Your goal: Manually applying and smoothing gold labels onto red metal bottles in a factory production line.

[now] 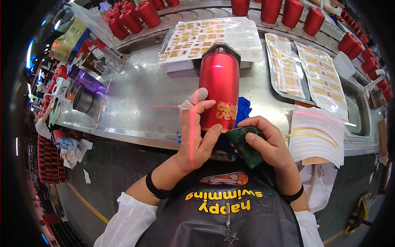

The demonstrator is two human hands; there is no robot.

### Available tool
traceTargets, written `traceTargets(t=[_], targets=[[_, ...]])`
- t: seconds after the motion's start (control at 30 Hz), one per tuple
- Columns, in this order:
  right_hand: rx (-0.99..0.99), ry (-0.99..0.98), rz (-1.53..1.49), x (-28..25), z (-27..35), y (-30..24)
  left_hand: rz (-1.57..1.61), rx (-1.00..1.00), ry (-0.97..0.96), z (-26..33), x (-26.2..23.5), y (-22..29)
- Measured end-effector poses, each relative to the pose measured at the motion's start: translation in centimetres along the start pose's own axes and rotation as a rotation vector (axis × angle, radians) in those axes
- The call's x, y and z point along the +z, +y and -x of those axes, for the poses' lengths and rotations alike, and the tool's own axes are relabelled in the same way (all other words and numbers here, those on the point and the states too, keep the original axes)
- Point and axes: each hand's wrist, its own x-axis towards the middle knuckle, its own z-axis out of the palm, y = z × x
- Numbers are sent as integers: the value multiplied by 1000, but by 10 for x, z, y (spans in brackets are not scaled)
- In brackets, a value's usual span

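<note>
A glossy red bottle (pixel 220 78) with gold ornament (pixel 228 111) lies in front of me, its neck pointing away against a dark angular rest (pixel 221 48). My left hand (pixel 197 131) is closed on its left side, the thumb pressed near the lower end. A pale cloth cover (pixel 194 99) sits on one finger of that hand. Between the thumb and fingers of my right hand (pixel 267 142) is a flat dark green scraper-like piece (pixel 249 150), its tip at the bottle's lower end. Blue cloth (pixel 244 108) shows beside and under the bottle.
Behind the bottle lies a stack of gold-printed sheets (pixel 210 35). A metal tray (pixel 284 88) with more sheets is at right, near a sink (pixel 357 119). White foam (pixel 317 136) carries gold strips. Left stand a purple bottle (pixel 86 80) and a metal cup (pixel 83 101). Red bottles (pixel 269 10) line the back conveyor.
</note>
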Motion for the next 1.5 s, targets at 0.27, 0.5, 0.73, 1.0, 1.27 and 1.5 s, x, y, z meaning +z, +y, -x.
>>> traceTargets(t=[0.27,0.5,0.73,1.0,1.27,1.5], targets=[[14,4,-43,1,-2,-2,-39,-13,15,1,2,4],[-26,-3,-54,3,-4,1,-122,67,26,-1,3,3],[-8,8,-55,2,-4,3,48,-23,29,0,4,2],[-19,23,-33,4,-4,2,-47,2,29,0,6,2],[27,48,3,-1,-2,3,-190,292,201,23,-13,-13],[3,95,55,-1,-4,5,-599,621,113,37,-19,-30]])
